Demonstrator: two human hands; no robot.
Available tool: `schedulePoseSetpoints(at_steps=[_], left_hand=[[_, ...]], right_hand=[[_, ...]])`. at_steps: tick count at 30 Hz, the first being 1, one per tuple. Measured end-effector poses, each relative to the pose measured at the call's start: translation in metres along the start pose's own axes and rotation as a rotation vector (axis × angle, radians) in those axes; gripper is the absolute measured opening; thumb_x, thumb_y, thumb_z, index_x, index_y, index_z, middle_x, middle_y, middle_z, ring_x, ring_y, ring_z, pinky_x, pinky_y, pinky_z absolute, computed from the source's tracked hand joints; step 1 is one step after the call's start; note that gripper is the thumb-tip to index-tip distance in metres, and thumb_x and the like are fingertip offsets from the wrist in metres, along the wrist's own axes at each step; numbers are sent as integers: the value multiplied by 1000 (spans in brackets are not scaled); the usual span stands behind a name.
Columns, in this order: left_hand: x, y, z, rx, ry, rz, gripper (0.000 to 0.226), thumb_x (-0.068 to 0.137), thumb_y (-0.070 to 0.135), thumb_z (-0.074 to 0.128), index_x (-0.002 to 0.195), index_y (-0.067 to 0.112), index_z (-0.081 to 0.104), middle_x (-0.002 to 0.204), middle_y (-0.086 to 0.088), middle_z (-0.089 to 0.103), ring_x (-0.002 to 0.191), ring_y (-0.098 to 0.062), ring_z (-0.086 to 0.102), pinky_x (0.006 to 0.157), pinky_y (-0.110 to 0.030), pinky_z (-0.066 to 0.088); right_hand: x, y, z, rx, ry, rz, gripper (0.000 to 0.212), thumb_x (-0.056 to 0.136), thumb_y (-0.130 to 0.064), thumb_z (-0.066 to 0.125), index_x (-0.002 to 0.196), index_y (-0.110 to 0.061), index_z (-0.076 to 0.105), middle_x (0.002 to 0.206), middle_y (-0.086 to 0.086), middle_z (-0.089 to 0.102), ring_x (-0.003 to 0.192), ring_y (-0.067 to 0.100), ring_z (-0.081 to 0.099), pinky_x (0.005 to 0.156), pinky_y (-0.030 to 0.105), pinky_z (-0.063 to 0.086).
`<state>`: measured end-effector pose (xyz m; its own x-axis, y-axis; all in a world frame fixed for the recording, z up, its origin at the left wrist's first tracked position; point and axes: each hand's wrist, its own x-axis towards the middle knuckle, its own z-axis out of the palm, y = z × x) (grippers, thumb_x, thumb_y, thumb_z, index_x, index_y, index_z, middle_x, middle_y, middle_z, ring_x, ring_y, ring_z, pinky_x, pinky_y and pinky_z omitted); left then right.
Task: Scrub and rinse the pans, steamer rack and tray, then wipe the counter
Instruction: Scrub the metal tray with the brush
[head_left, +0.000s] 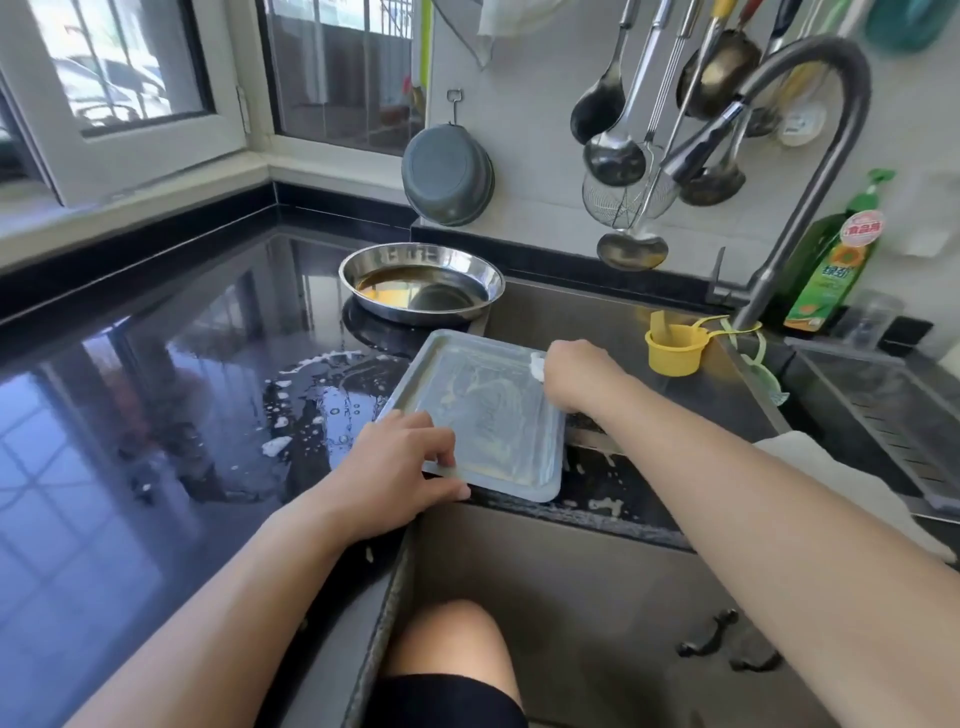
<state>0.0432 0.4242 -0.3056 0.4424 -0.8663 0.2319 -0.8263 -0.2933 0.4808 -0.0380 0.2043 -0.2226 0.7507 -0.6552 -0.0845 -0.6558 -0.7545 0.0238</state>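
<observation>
Bare knee (447, 639) lowest in view; both hands on tray at counter edge.
Left hand (400, 467) pinches the tray (488, 415) at its near-left rim, thumb under the lip. Right hand (574, 376) curls round a white scrubber (537, 366) at the far-right rim. Tray overhangs the sink (597, 317) corner. Round pan (421, 283) stands apart behind; wet, sudsy counter (156, 364) lies open to the left.
</observation>
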Motion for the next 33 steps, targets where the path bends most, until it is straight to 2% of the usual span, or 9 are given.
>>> schedulePoseSetpoints(at_steps=[6,11,13,16,21,23,25,29,33], left_hand=[[-2,4,-3,36,-15,-6,31,82,38,82,79,38,51,89,16,50,89,-10,44,78,-32,30],[0,14,-7,21,-55,-78,36,78,29,82,73,40,48,91,14,54,94,-12,51,82,-33,39],[2,17,-8,27,-75,-95,39,77,30,84,70,41,48,89,14,54,92,-10,52,82,-33,39],[0,22,-10,53,-78,-98,34,79,32,84,72,41,52,91,14,56,95,-10,54,85,-39,45],[4,36,-19,274,49,80,36,75,3,72,77,33,52,84,15,54,81,-9,51,69,-39,49],[15,52,-28,380,86,167,28,81,8,71,81,31,55,85,15,52,79,-10,51,67,-38,50],[32,76,-38,418,124,228,10,91,19,68,86,25,62,88,12,54,79,-11,52,68,-35,51],[85,131,-48,361,200,197,5,93,20,72,94,20,68,93,9,56,81,-12,57,70,-27,49],[153,164,-24,354,169,213,10,91,17,74,95,20,65,95,3,58,85,-21,55,74,-34,45]], right_hand=[[5,-39,-1,-23,-113,-400,35,102,-11,44,132,-15,62,109,8,60,96,26,57,73,33,46],[-52,-33,4,-48,-209,-586,37,105,-18,45,136,-26,62,101,5,60,68,14,46,63,33,40],[-63,-9,3,-49,-258,-609,37,106,-23,46,139,-29,61,118,9,65,82,21,57,73,34,48],[-62,30,-4,-4,-239,-581,39,105,-21,48,140,-35,60,128,7,66,102,27,61,85,35,52],[-25,117,-35,385,48,-450,36,101,-24,56,133,-39,64,75,-13,59,63,5,48,55,20,35],[-4,162,-43,584,168,-341,38,99,-21,60,132,-40,64,66,-9,50,57,9,39,57,28,31],[17,201,-39,697,226,-250,39,99,-17,61,132,-38,65,65,-6,44,60,13,35,58,32,28],[45,241,-1,826,285,-116,40,101,-12,59,135,-33,62,62,-9,38,56,11,32,46,16,30],[51,259,46,946,301,-28,37,102,-11,57,137,-21,63,92,2,64,64,5,40,50,12,30]])
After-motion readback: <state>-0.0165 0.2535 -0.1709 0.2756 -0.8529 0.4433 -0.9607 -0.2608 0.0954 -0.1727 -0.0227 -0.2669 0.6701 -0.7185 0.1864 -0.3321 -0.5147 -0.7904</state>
